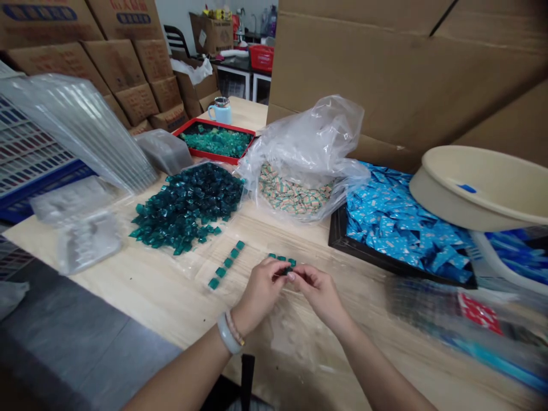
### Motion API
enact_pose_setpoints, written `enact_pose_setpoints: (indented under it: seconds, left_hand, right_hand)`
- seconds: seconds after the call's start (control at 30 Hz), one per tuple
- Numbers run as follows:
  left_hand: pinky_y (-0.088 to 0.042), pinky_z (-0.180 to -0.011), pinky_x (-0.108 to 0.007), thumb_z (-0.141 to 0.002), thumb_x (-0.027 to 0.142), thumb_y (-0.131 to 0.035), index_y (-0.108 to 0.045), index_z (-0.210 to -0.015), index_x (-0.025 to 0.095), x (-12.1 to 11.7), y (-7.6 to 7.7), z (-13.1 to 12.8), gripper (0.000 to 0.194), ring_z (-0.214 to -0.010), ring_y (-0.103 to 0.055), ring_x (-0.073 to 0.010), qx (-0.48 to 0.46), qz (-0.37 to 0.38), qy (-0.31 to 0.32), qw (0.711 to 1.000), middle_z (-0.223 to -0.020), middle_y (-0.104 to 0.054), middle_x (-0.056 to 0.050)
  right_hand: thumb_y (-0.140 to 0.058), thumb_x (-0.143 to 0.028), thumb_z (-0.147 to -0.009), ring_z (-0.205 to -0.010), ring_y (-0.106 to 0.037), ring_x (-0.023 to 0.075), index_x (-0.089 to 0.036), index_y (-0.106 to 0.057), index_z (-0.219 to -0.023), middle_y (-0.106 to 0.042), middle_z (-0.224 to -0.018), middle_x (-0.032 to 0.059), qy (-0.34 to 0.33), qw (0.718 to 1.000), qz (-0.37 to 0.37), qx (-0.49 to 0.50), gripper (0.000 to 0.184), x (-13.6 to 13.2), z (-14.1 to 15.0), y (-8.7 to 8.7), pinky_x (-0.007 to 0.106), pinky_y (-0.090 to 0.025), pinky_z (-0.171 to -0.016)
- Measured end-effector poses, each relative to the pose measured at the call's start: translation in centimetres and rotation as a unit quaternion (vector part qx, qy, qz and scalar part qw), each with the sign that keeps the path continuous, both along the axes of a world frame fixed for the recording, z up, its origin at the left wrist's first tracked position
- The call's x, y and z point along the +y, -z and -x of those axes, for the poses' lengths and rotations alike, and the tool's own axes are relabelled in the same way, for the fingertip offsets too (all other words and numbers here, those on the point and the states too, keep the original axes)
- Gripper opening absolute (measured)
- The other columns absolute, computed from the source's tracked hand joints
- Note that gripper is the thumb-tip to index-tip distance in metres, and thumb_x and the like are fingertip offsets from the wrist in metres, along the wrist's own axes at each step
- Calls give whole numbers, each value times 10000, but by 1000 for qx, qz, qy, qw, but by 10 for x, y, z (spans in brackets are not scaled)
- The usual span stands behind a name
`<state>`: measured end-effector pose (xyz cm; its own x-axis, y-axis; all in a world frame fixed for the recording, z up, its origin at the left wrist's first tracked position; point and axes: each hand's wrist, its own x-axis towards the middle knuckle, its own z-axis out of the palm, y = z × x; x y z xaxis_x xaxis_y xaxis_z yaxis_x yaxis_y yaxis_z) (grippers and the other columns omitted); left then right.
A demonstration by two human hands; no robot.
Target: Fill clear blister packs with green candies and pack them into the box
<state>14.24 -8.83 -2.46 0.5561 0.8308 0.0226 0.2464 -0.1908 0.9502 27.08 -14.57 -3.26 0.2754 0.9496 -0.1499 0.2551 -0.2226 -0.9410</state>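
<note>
My left hand [264, 285] and my right hand [315, 288] meet over the table, fingertips pinched together on a small dark green piece [287, 272], mostly hidden by the fingers. Just beyond them lie a few more green pieces [281, 258] in a short row. A slanted line of several green square pieces [225, 266] sits left of my left hand. Farther back on the left is a large heap of glossy dark green pieces [201, 200] on clear plastic.
A clear bag [295, 194] of small patterned packets stands behind my hands. To the right are a black tray [338, 228] of blue sachets and a cream basin [475, 188]. Clear plastic trays [89, 240] lie left; a red tray [214, 155] and blue mug [221, 111] stand farther back.
</note>
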Motion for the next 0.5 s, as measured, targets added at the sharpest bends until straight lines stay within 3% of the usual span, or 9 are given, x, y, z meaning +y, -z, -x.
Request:
enact_pose_setpoints:
  seconds: [0.1, 0.17, 0.4, 0.5]
  left_hand:
    - [-432, -748, -273, -709, 62, -488, -604, -915, 178, -3, -2, 3, 263, -818, -522, -143, 45, -92, 25, 994, -866, -569, -44]
    - [-425, -721, -266, -707, 62, -490, -597, -906, 174, -3, -2, 4, 252, -789, -512, -140, 62, -105, 32, 992, -852, -556, -40]
    - [-411, -656, -238, -665, 172, -591, -629, -797, 161, 6, -2, 9, 137, -703, -530, -138, 20, 18, 43, 999, -754, -587, -30]
    - [-414, -673, -239, -670, 166, -570, -637, -764, 161, 7, -3, 10, 115, -734, -542, -146, -21, 73, 26, 997, -764, -603, -40]
  right_hand:
    - [-540, -374, -698, -514, -421, 92, -147, -579, -674, -501, -558, -18, 5, 999, 20, 31, 232, 0, 2, -3, 222, -332, -499]
    - [-544, -360, -690, -493, -397, 81, -144, -579, -667, -481, -539, -27, 5, 998, 32, 51, 220, 1, 2, -5, 216, -317, -481]
    - [-560, -338, -651, -468, -403, 63, -136, -580, -651, -485, -529, -34, -58, 983, 73, 159, 203, 3, -2, -17, 210, -339, -480]
    - [-549, -300, -639, -483, -442, 72, -142, -582, -641, -511, -546, -27, -55, 984, 73, 153, 162, 5, -1, -19, 218, -370, -495]
